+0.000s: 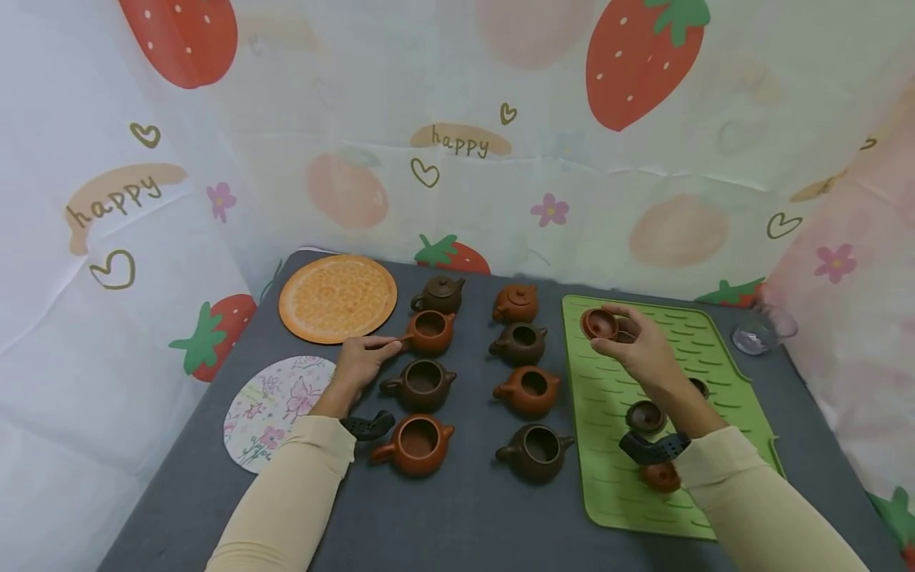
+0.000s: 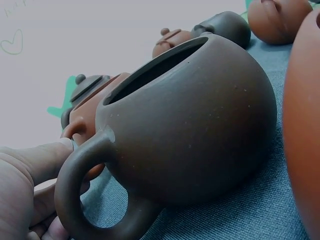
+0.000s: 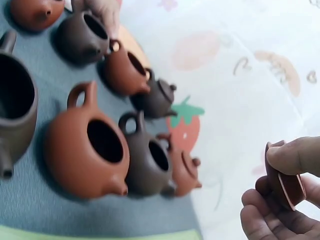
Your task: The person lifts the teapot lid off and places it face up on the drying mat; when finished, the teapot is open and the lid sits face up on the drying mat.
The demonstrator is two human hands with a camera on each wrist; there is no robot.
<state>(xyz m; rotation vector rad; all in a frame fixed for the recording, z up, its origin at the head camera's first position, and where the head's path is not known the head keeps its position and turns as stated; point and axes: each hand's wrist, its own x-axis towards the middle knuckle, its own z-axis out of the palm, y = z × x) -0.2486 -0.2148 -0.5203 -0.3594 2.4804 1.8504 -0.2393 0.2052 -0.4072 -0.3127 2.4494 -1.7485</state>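
Observation:
My left hand (image 1: 360,364) pinches the handle of a reddish-brown clay teapot (image 1: 438,346), which stands lidless, second from the back in the left column. In the left wrist view a dark brown teapot (image 2: 200,125) fills the foreground and partly hides that grip. Over the far left part of the green mat (image 1: 600,492), my right hand (image 1: 646,345) holds a reddish-brown teapot lid (image 1: 599,324) between thumb and fingers. The lid (image 3: 280,180) is tilted on edge in the right wrist view, raised off the mat. Dark lids (image 1: 646,416) and a reddish lid (image 1: 661,477) lie near my right wrist.
Lidded teapots, one dark (image 1: 442,295) and one reddish (image 1: 516,303), stand at the back of two columns; several open teapots (image 1: 532,393) are in front of them. An orange round mat (image 1: 336,298) and a flowered round mat (image 1: 268,413) lie left. A glass pitcher (image 1: 758,334) stands far right.

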